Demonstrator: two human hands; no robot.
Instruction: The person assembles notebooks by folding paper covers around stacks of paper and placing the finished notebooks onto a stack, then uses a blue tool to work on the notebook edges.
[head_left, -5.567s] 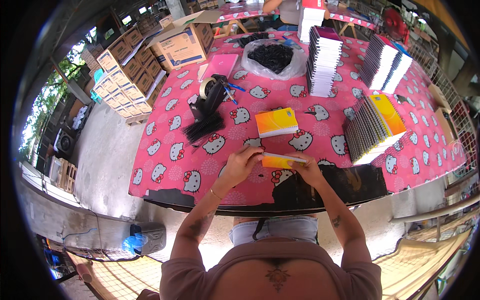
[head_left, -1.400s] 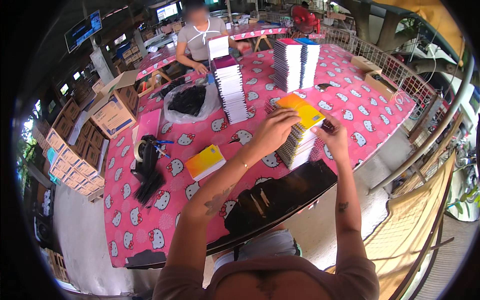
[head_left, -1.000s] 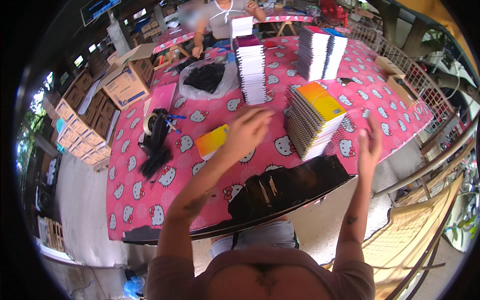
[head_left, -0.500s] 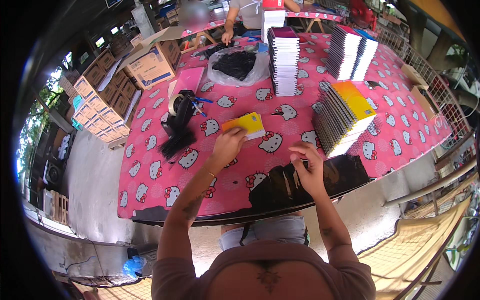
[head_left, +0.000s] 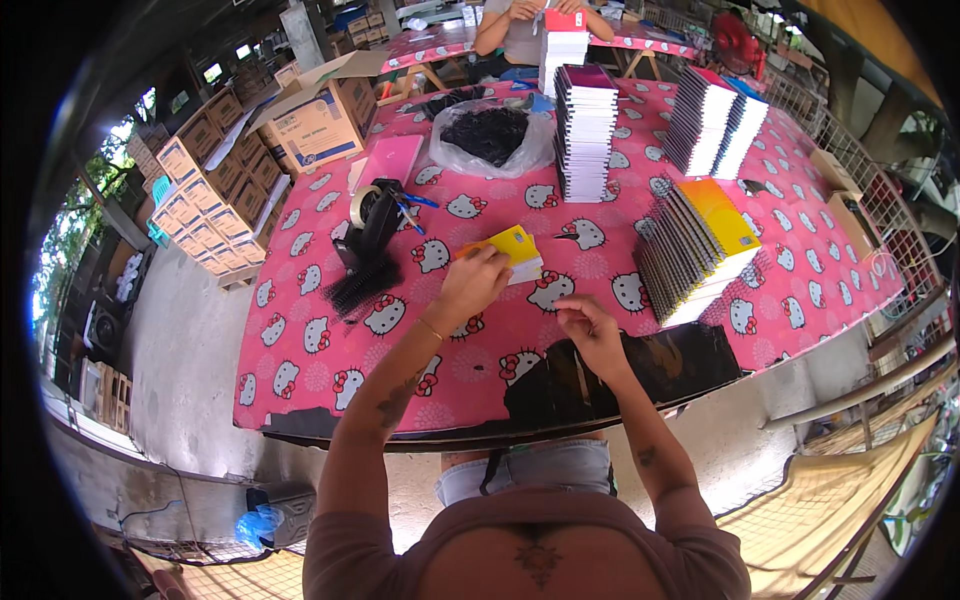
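A small stack of yellow-orange notebooks lies mid-table on the pink patterned tablecloth. My left hand is closed on its left edge, with the fingertips partly hidden from view. Just right of it, above the cloth, my right hand is empty-looking but curled, thumb and fingers drawn together; whether anything small sits between them I cannot make out. Beside that hand rises a tall stack of yellow spiral notebooks. Black binding coils lie left of my left hand, next to a black tape dispenser.
Farther back are a plastic bag of black coils, a tall stack of notebooks and more spiral notebooks. Cardboard boxes stand at the left. Across the table, a co-worker handles a red-topped stack.
My left hand has closed further over the small notebooks' left edge. My right hand has drawn slightly left and its fingers have curled in. The co-worker's hands have risen to the red-topped stack.
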